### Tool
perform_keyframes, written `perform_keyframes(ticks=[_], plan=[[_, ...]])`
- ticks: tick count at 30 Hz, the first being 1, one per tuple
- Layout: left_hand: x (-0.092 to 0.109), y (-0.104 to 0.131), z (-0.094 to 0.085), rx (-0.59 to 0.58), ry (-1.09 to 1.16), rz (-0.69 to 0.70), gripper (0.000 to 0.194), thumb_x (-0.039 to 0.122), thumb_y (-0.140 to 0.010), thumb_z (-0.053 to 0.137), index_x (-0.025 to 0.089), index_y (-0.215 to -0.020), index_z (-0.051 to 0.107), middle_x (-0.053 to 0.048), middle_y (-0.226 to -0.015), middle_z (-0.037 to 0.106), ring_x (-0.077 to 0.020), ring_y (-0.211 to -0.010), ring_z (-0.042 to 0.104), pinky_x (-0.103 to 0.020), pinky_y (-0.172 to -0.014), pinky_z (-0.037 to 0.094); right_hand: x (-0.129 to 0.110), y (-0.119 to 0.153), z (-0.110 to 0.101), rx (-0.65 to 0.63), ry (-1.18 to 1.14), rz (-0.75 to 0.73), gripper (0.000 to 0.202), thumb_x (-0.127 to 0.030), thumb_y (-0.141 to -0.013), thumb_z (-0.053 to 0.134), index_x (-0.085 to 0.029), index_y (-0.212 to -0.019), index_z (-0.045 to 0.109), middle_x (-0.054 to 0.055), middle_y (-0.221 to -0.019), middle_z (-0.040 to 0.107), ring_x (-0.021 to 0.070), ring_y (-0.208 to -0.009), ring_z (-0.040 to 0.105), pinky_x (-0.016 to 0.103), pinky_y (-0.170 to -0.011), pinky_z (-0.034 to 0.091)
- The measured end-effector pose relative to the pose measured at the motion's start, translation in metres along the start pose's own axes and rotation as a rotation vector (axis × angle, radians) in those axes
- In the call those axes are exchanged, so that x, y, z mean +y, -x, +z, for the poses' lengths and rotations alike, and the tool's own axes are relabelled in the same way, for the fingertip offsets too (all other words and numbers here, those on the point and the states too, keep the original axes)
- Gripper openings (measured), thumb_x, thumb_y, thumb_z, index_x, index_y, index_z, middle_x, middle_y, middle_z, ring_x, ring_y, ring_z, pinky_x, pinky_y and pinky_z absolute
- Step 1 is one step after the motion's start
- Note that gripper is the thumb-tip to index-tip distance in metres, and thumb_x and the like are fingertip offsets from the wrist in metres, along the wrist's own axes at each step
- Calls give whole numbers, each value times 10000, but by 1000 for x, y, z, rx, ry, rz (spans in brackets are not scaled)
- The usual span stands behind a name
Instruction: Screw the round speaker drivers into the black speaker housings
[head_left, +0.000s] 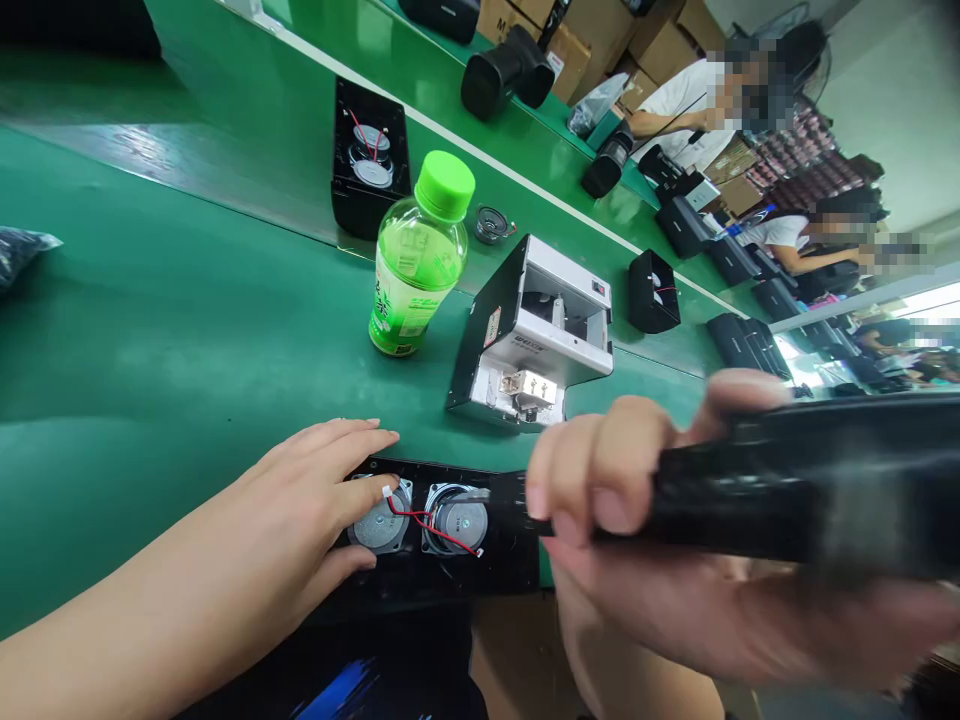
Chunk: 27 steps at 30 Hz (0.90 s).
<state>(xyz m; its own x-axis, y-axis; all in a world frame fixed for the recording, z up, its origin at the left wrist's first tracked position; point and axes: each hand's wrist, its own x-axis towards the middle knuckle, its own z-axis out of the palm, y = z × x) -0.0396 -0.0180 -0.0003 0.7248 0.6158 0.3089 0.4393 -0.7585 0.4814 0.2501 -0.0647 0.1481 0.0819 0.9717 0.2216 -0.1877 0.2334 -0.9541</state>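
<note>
At the table's near edge lies a black speaker panel (pixel 514 570) with two round silver drivers, the left driver (pixel 380 525) and the right driver (pixel 463 522), joined by red wires (pixel 442 532) with small white plugs. My left hand (pixel 322 500) rests on the panel's left end with fingers spread, its fingertips at the left driver. Wrapped round a black power screwdriver (pixel 750 480), my right hand (pixel 637 520) is close to the camera and partly blurred. The tool's tip reaches over the right driver; whether it touches a screw cannot be made out.
A green-capped bottle (pixel 420 260) stands behind the panel, with a silver-and-black machine (pixel 532 335) to its right. Farther back are an open speaker box (pixel 370 160), a loose driver (pixel 491 225) and a small black box (pixel 653 290). People work along the far side.
</note>
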Motion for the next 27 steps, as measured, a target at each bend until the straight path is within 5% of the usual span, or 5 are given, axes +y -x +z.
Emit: perform_keyframes(ticks=[4, 8, 13, 21, 27], plan=[[0, -2, -2, -10, 22, -1, 507, 166, -885, 886, 320, -1366, 931, -129, -1674, 893, -514, -1531, 867, -737, -1216, 817, 40, -13, 14, -28, -144, -9, 643, -938, -1031, 930, -341, -1244, 821, -39, -785, 822, 206, -616, 762, 374, -608, 691], [4, -3, -4, -7, -9, -10, 431, 199, -925, 844, 318, -1325, 952, -137, -1694, 885, -501, -1504, 884, -731, -1176, 839, 68, -21, 22, -36, -177, -7, 692, -963, -983, 954, -319, -1182, 796, -62, -729, 803, 182, -552, 731, 329, -575, 670], [7, -6, -7, 21, -42, 19, 389, 197, -927, 816, 288, -1276, 963, -169, -1644, 907, -502, -1440, 909, -735, -1102, 864, 70, -22, 26, -20, -168, -10, 701, -964, -966, 969, -315, -1183, 814, -57, -700, 802, 197, -514, 720, 335, -534, 633], [8, -3, -4, -10, 29, -22, 346, 204, -977, 792, 308, -1267, 948, -131, -1697, 883, -484, -1533, 862, -733, -1224, 806, 74, -21, 27, -27, -172, -13, 679, -971, -969, 955, -342, -1194, 834, -57, -709, 809, 197, -520, 733, 340, -535, 634], [3, -3, -5, -45, 57, -27, 331, 231, -1000, 836, 328, -1297, 944, -117, -1697, 877, -478, -1575, 835, -729, -1283, 768, 84, -16, 26, -92, -60, -115, 704, -1048, -1068, 746, -368, -1236, 811, -75, -695, 738, 184, -506, 673, 325, -511, 591]])
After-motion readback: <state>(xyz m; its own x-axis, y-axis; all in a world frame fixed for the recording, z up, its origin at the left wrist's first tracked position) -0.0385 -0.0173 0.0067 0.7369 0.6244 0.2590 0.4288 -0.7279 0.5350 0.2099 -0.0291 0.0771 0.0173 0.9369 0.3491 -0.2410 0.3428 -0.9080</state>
